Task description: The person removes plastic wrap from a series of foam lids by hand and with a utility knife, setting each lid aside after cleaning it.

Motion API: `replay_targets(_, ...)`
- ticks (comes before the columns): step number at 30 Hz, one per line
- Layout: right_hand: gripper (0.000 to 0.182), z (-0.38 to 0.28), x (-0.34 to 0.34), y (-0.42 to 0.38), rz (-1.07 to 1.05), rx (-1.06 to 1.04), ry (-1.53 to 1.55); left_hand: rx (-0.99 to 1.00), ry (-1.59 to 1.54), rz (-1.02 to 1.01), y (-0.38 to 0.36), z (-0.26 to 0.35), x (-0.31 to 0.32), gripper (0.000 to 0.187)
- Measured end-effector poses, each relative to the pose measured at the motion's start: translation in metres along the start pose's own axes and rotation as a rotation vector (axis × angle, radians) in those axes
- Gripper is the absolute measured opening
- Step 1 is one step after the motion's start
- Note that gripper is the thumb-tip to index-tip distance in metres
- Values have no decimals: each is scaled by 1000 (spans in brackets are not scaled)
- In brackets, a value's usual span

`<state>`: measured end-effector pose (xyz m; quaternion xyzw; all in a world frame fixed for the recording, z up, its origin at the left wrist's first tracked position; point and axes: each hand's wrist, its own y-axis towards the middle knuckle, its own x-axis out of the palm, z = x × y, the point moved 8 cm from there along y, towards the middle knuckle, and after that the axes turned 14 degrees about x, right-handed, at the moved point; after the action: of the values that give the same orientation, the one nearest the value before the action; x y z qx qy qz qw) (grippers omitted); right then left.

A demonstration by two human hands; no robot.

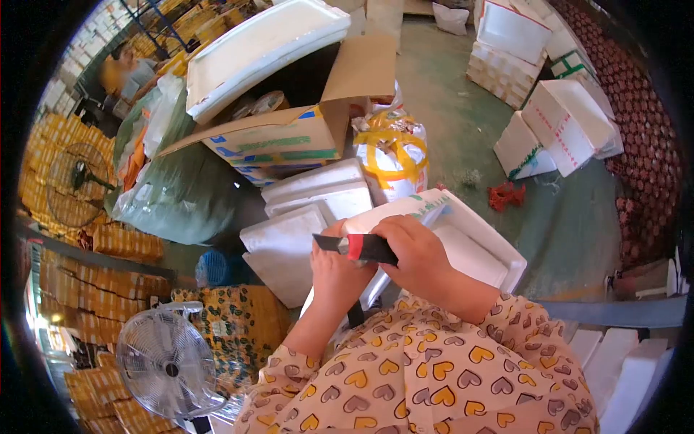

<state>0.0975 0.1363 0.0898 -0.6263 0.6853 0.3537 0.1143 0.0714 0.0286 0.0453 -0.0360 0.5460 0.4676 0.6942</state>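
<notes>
My right hand (419,252) is wrapped round a utility knife (374,249) with a black and red handle. Its blade points left, crossing in front of my left hand (337,269). My left hand looks closed beside the knife, but its fingertips and anything in them are hidden. Both hands are over an open white foam box (499,242), which leans at an angle close to my body. Other white foam pieces (283,242) stand just left of my left hand.
Ahead stands an open cardboard box (278,137) with a foam lid (264,54) tilted on it. A taped white sack (392,163) is beside it. Foam boxes (560,126) and red netting (506,195) lie right. A fan (168,362) stands left; a person (137,76) is farther back.
</notes>
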Motion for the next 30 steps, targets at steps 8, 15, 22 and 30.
replay_targets(8, 33, -4, 5, 4, -64, -211, 36, 58, -21, 213, 1, -8, -6, 73)
replay_targets(15, 29, 40, 0, 3, -60, 176, 63, -192, -236, -370, -17, -13, 19, 83)
replay_targets(22, 27, 77, 5, -6, -199, 548, 392, -117, -170, -133, -26, 7, 24, 76)
replay_targets(30, 34, 71, 5, -15, -151, 305, 95, -123, -237, 53, -29, -1, 25, 50)
